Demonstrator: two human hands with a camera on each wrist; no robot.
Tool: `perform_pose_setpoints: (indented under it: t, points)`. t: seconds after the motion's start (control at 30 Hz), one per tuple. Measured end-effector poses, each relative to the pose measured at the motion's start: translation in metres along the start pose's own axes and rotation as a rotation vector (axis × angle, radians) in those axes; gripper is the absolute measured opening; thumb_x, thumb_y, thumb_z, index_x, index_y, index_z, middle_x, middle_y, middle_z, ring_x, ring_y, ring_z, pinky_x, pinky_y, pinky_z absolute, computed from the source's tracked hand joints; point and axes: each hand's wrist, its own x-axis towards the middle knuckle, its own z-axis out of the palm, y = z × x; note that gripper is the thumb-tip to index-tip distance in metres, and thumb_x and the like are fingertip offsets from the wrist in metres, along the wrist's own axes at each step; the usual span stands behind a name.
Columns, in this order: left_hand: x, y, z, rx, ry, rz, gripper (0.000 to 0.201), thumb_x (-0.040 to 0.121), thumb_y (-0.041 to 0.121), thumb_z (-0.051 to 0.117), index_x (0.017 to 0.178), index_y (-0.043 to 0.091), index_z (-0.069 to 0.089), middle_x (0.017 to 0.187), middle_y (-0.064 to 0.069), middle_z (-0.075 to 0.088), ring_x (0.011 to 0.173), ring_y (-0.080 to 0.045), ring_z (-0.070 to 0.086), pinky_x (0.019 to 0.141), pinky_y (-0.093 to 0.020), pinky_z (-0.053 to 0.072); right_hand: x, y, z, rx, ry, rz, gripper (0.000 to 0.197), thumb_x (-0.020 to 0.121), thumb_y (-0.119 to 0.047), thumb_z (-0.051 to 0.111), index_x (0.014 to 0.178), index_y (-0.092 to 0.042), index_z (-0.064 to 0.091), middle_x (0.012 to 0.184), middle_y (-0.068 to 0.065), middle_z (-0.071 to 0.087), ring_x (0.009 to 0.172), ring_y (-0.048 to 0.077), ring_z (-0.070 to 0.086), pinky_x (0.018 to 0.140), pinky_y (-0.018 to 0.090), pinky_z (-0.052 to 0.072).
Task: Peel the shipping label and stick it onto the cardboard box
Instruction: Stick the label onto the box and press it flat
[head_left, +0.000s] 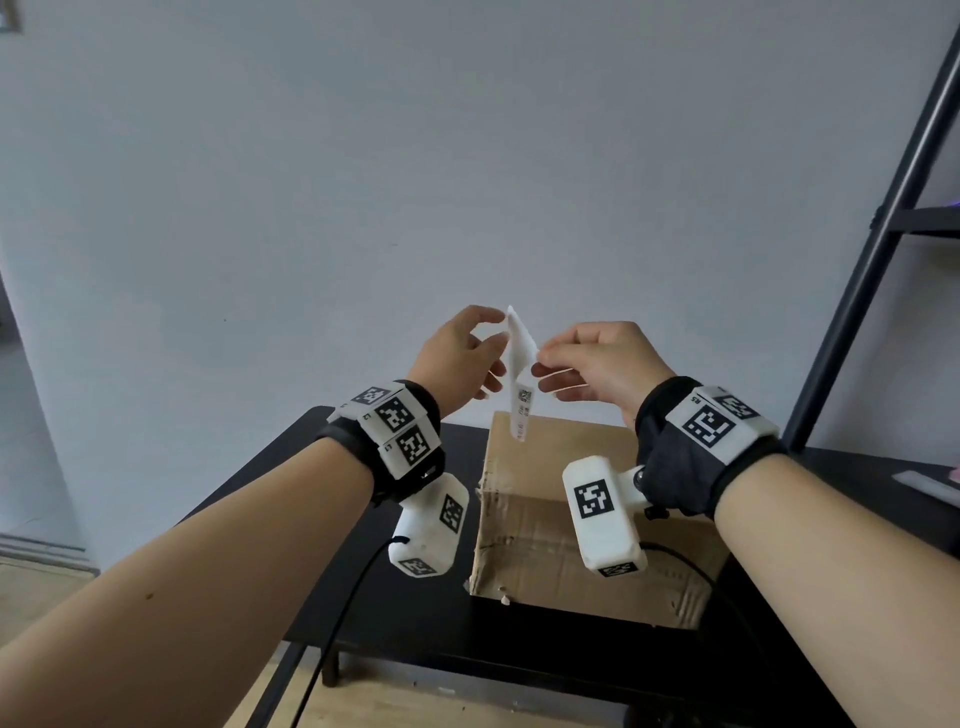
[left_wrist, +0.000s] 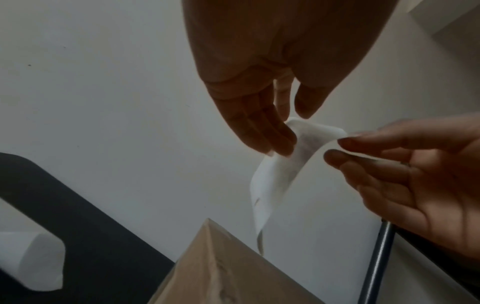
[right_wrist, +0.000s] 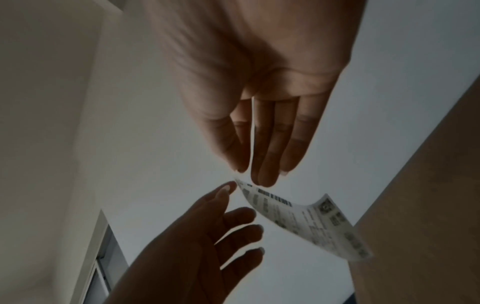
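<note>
Head view: the right hand (head_left: 597, 364) pinches the white label (head_left: 519, 358) above the cardboard box (head_left: 545, 525); the left hand (head_left: 457, 358), fingers spread, touches it from 9 o'clock. A shelf frame (head_left: 883, 234) stands at 3 o'clock. Left wrist view: the label hangs clear of the box. Right wrist view: its printed end lies just beside the box, at 4 o'clock.

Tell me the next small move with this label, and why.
Probably have the left hand pinch the upper edge of the label. Only the right hand pinches it; the left merely touches it with straight fingers, and it hangs curled above the cardboard box, so a second grip would steady it.
</note>
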Motion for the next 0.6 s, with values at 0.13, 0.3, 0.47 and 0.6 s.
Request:
perform_pose_setpoints:
  t: [0.13,0.3,0.47,0.6]
  points:
    - [-0.002,0.010,0.008,-0.031,-0.048,0.019,0.029,0.096,0.020,0.044,0.122,0.019,0.056,0.071,0.000,0.061,0.058,-0.015,0.061,0.058,-0.025,0.050,-0.007,0.002,-0.011,-0.038,-0.011,-0.008,0.007,0.083,-0.007,0.066,0.085,-0.003,0.071,0.083,0.010,0.073,0.067,0.018,0.068,0.068,0.026,0.057]
    - [-0.007,0.023,0.021,-0.090,-0.084,-0.031,0.029,0.094,0.033,0.047,0.115,0.015,0.054,0.074,-0.004,0.065,0.061,-0.020,0.064,0.062,-0.032,0.053,-0.011,0.006,-0.019,-0.076,0.012,-0.020,0.005,0.079,-0.006,0.068,0.079,-0.007,0.073,0.081,0.012,0.074,0.063,0.016,0.069,0.061,0.021,0.056]
    - [-0.008,0.032,0.031,-0.074,-0.106,-0.067,0.032,0.085,0.038,0.062,0.099,0.009,0.059,0.074,-0.005,0.067,0.064,-0.021,0.067,0.065,-0.033,0.057,-0.013,0.010,-0.024,-0.174,0.016,-0.046,0.008,0.074,-0.005,0.071,0.075,-0.012,0.075,0.081,0.011,0.075,0.068,0.019,0.070,0.059,0.020,0.054]
    - [-0.010,0.035,0.039,-0.049,-0.152,-0.062,0.036,0.084,0.040,0.063,0.090,0.005,0.063,0.076,-0.005,0.068,0.066,-0.020,0.069,0.059,-0.027,0.057,-0.014,0.016,-0.032,-0.177,0.023,-0.057,0.005,0.074,-0.009,0.072,0.077,-0.011,0.076,0.081,0.011,0.075,0.068,0.016,0.069,0.063,0.022,0.053]
